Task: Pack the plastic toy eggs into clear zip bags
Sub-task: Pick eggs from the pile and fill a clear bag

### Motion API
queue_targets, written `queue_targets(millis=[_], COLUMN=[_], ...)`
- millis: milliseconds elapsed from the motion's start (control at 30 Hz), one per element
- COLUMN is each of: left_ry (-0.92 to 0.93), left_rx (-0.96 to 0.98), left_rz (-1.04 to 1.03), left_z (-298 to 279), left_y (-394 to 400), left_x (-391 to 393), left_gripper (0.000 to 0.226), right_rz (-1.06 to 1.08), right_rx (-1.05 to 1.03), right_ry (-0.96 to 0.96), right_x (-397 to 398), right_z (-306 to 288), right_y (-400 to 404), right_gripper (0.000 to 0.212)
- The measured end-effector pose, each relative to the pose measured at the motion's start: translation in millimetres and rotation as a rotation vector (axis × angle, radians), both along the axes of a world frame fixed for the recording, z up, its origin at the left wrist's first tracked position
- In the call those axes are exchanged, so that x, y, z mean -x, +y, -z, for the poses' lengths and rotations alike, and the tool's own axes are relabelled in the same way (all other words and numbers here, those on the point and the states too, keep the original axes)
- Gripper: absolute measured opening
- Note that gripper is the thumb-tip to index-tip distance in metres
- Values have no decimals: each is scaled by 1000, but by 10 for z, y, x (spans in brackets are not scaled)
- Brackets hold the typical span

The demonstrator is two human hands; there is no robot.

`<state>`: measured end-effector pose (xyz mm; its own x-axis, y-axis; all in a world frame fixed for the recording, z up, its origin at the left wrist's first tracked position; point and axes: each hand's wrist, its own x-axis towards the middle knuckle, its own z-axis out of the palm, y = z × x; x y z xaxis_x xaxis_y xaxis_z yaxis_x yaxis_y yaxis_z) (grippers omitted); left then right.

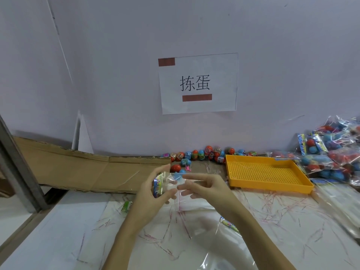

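Centre of the frame, just below mid-height: both hands meet over a clear zip bag (171, 184). The left hand (150, 193) grips the bag's left end, thumb and fingers curled round it — a printed, multicoloured header card (157, 185) shows between them. The right hand (196, 189) has its fingers stretched out fairly straight toward the left, touching the bag's film; whether it pinches the plastic cannot be told. Something blue shows through the film near the top of the bag, too blurred to name.

Behind the hands, loose plastic toy eggs (206, 153) — red, blue, some with printed wrappers — lie in a row along the foot of the wall, a few more just above the left hand's fingertips, with a small pink toy piece (188, 168) among them. Right of centre, an orange perforated tray (266, 172) sits on the table, touching the egg row at its far edge. At the right edge of the frame, a heap of filled bags of eggs (331, 152).

The white table (58, 230) is strewn with thin red-and-clear strips (272, 209) and flat clear bags (224, 240) under the forearms. Left of centre, a flattened cardboard sheet (81, 168) leans along the wall. A small green-printed wrapper (126, 206) lies beside the left wrist. On the wall above, a paper sign (197, 83) reads 拣蛋, held by two brown tape strips.
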<state>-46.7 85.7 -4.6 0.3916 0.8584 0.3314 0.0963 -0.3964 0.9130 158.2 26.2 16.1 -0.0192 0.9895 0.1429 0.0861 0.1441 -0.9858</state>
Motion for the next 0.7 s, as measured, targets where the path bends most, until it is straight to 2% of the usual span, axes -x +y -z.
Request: queue_targets(millis=[100, 167, 233, 333, 467, 567, 633, 700], left_ry=[63, 257, 461, 521, 418, 381, 358, 283], left_rx=[-96, -281, -528, -703, -678, -606, -538, -442], left_rz=[-103, -263, -331, -231, -196, -193, -210, -304], left_z=[18, 34, 63, 104, 135, 99, 52, 37], left_y=[22, 49, 68, 27, -43, -23, -9, 8], left_x=[-5, 23, 20, -71, -129, -64, -13, 29], left_gripper=[87, 104, 109, 95, 64, 37, 30, 19], right_rz=[6, 81, 192, 215, 137, 77, 169, 335], right_rx=[29, 11, -108, -348, -479, -481, -514, -524], right_ry=[-24, -164, -369, -641, -769, -672, -457, -294], right_x=[26, 48, 85, 207, 317, 333, 310, 242], right_z=[-6, -14, 1, 64, 128, 65, -18, -88], right_y=[-18, 2, 22, 15, 11, -21, -30, 25], right_gripper=[25, 31, 36, 44, 48, 39, 32, 35])
